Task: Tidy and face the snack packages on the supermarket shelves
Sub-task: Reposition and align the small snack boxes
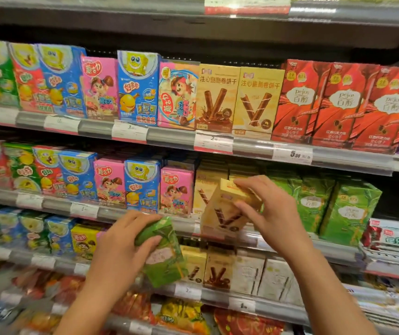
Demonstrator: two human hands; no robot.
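Left hand (pixel 123 240): we saw the fingers curled around a green box (pixel 163 257), held tilted in front of the shelf rail (pixel 186 226).
Right hand (pixel 269 209): we found thumb and fingers clamped on a beige box (pixel 225 211), tipped forward at the shelf edge.
Beige box: it stood between the pink boxes (pixel 176 187) and the green row (pixel 338 209).
Shelf above: we counted 3 red boxes (pixel 343 105), upright, faces forward.
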